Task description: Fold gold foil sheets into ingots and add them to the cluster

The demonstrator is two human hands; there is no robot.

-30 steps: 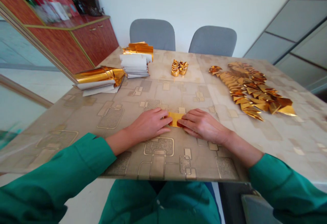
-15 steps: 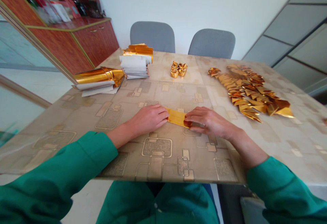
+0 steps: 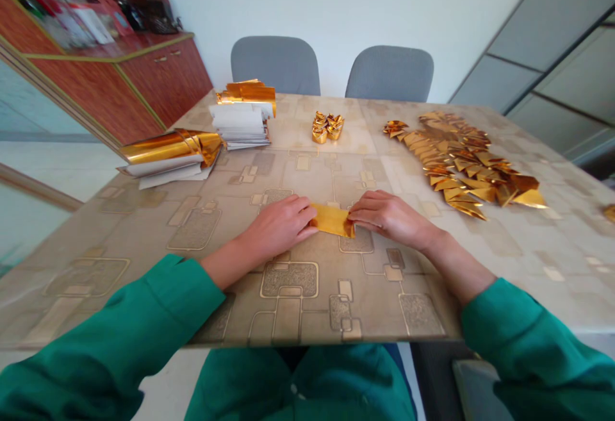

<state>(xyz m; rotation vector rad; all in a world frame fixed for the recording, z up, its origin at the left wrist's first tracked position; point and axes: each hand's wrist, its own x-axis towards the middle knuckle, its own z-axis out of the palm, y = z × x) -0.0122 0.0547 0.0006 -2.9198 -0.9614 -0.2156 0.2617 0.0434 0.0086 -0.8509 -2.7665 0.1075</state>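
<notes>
A narrow folded strip of gold foil paper (image 3: pixel 331 219) lies on the patterned tablecloth between my two hands. My left hand (image 3: pixel 288 221) is closed on its left end, the fingertips covering that edge. At the other end, my right hand (image 3: pixel 382 214) pinches the right edge between thumb and fingers, where the foil looks darker and bent up. Both palms face down, close to the table surface.
Stacked gold foil sheets with white backs (image 3: pixel 243 125) and a rolled bundle of them (image 3: pixel 170 152) lie at the back left. Small folded gold pieces (image 3: pixel 327 127) stand mid-back. Many pointed folded foil pieces (image 3: pixel 456 158) spread at right. Two grey chairs (image 3: pixel 275 65) stand behind the table (image 3: pixel 202 309).
My right thumb and fingers have closed together on the strip's right end, where they were more apart before. The view has shifted slightly to the right.
</notes>
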